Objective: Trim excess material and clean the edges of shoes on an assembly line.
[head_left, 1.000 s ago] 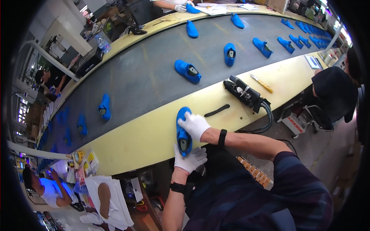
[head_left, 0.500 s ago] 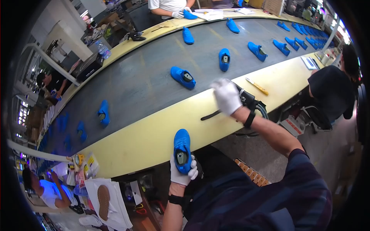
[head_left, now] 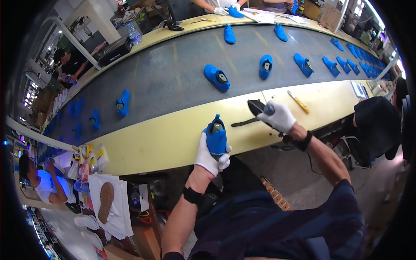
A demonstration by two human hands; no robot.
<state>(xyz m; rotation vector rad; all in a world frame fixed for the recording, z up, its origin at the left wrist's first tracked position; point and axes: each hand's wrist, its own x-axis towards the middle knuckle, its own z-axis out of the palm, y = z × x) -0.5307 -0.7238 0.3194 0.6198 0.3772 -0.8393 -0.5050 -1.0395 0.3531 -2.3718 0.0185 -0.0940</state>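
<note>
Looking down, I see the grey conveyor belt (head_left: 173, 73) curving across the upper view, carrying blue shoes spaced well apart, one blue shoe on the belt (head_left: 216, 78) lying near its middle. Along the belt's near edge runs the yellow desk (head_left: 160, 141). At the right rim a person in black (head_left: 375, 125) sits by the desk. My left hand (head_left: 211, 157), in a white glove, has its grip closed around the heel end of a blue shoe (head_left: 216, 135), holding it upright above the near edge of the desk, toe pointing toward the belt. My right hand (head_left: 279, 116), also gloved, has its grip closed on a black hand tool (head_left: 256, 106) over the desk, just right of the held shoe. Beyond it a small yellow-handled tool (head_left: 297, 101) lies on the desk.
</note>
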